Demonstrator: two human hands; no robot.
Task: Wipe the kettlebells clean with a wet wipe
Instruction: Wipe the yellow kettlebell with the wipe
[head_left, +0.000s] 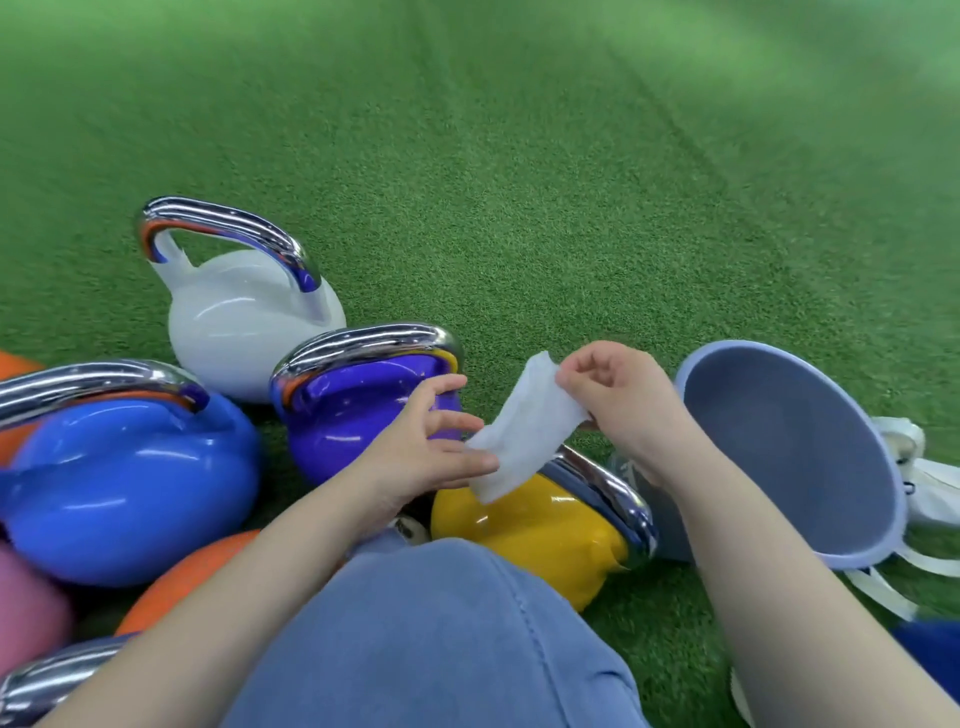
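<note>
Hands apart, a white wet wipe (524, 423) stretched between them: right hand (618, 397) pinching the upper end, left hand (428, 452) with fingers spread, fingertips touching the lower end. Held above the yellow kettlebell (535, 530), itself just beside a bent knee in blue jeans (436, 639). Purple kettlebell (358, 410), blue kettlebell (130, 483) and white kettlebell (244, 317) clustered left on green turf (519, 156). Lavender basin (789, 447) tilted at right.

A wipe (522, 431) is held between both hands above a kettlebell (540, 525). Other kettlebells (249, 312) are grouped left; a basin (789, 452) is placed right.
</note>
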